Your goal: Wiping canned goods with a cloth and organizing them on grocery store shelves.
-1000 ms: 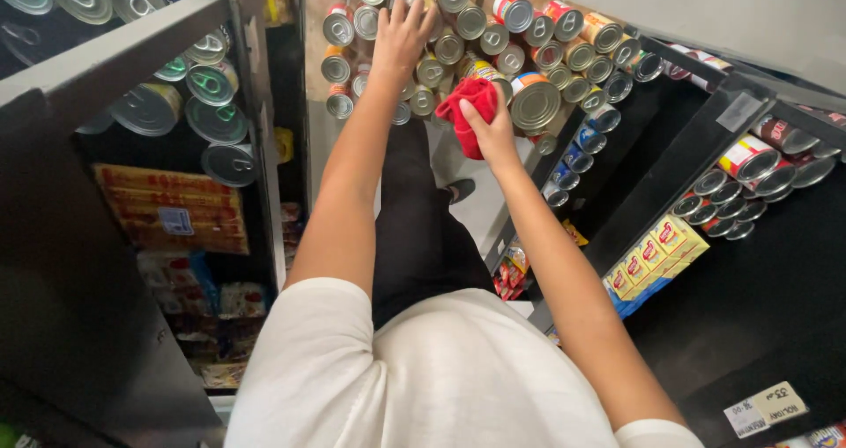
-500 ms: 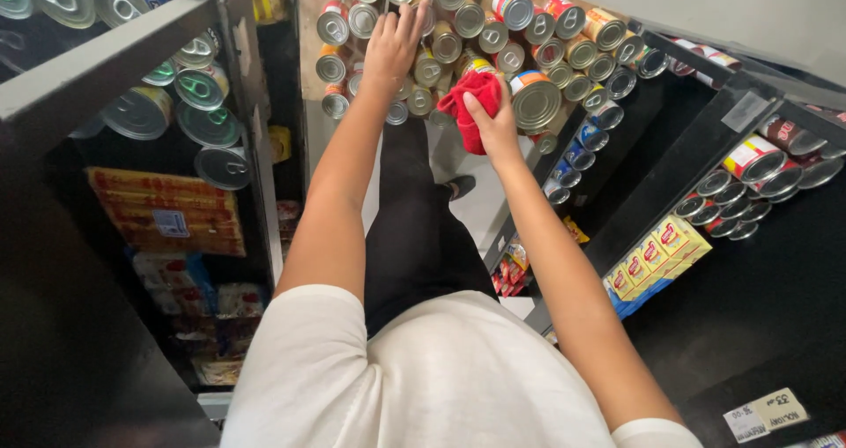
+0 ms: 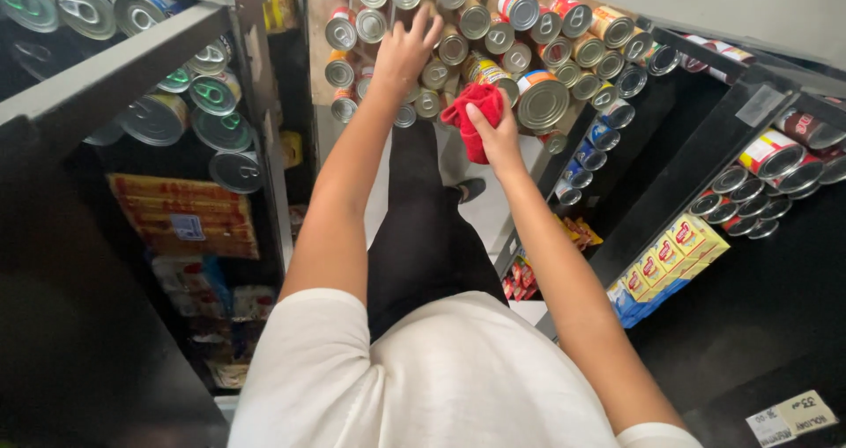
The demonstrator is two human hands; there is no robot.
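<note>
Large can shifted right, red cloth lower — hands on cans.

A grocery shop aisle: black shelves stacked with rows of tinned cans, yellow boxed goods on the shelf below the cans, and a price label on a shelf edge.

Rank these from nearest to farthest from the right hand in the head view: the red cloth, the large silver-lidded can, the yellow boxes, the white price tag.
1. Red cloth: in the grip of the right hand.
2. Large silver-lidded can: just right of the hand, on the can stack.
3. Yellow boxes: lower right, on the black shelf.
4. White price tag: bottom right corner, on the shelf edge.
</note>
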